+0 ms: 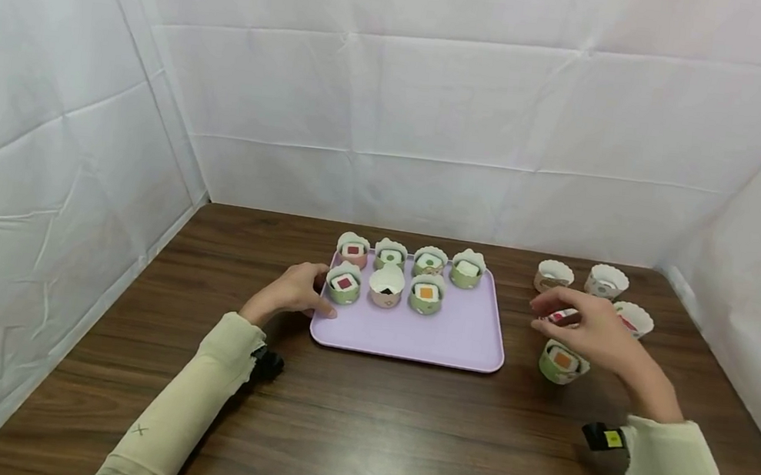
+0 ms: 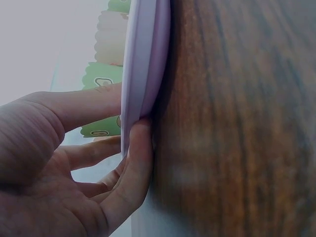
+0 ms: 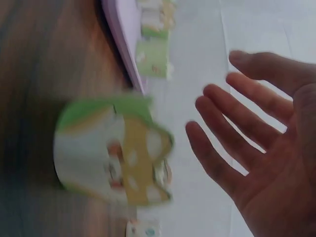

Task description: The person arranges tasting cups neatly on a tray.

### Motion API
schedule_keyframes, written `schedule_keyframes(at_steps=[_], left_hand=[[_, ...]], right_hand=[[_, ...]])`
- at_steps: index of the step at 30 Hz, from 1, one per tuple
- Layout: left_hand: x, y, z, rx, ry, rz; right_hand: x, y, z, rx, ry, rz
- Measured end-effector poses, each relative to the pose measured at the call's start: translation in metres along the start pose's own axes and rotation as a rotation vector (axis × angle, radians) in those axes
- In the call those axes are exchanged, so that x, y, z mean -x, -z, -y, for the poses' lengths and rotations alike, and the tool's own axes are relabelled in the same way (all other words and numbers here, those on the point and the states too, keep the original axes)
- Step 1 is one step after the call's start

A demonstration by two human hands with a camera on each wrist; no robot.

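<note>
My left hand (image 1: 296, 288) grips the left edge of a pale purple tray (image 1: 411, 341). In the left wrist view the thumb lies over the tray's rim (image 2: 140, 64) and the other fingers are at its side and underside. Two rows of scalloped paper cups stand on the tray, including a green cup (image 1: 344, 283) beside the thumb. My right hand (image 1: 590, 328) hovers over the cups at the right, fingers spread and nothing between them. Just below it stands a green cup (image 1: 562, 363) with an orange-marked white block inside; the right wrist view shows a dog face on a cup (image 3: 113, 153).
Behind my right hand stand a pale cup (image 1: 553, 276), another pale cup (image 1: 606, 281) and a cup with pink contents (image 1: 633, 319). The dark wooden table (image 1: 360, 429) meets white cloth walls (image 1: 436, 104) at its back and sides.
</note>
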State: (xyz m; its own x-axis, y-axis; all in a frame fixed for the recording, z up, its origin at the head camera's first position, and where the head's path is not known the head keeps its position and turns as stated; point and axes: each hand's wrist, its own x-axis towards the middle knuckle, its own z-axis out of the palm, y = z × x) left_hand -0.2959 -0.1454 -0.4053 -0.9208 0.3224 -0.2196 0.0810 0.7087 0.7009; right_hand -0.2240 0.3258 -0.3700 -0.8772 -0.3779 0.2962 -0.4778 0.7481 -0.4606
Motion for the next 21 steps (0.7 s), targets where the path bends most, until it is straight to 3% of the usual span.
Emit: schedule_keyframes(at_steps=[7, 14, 18, 21], left_hand=[[0.0, 0.0, 0.0, -0.007, 0.002, 0.0], [0.0, -0.001, -0.002, -0.01, -0.001, 0.002], [0.001, -0.001, -0.002, -0.008, 0.004, -0.004], [0.001, -0.001, -0.001, -0.005, 0.004, -0.005]], right_hand=[[0.01, 0.017, -0.019, -0.026, -0.037, 0.121], [0.015, 0.026, -0.024, -0.032, -0.142, 0.25], [0.016, 0.028, -0.029, -0.034, -0.123, 0.325], [0.016, 0.029, -0.034, -0.11, -0.122, 0.402]])
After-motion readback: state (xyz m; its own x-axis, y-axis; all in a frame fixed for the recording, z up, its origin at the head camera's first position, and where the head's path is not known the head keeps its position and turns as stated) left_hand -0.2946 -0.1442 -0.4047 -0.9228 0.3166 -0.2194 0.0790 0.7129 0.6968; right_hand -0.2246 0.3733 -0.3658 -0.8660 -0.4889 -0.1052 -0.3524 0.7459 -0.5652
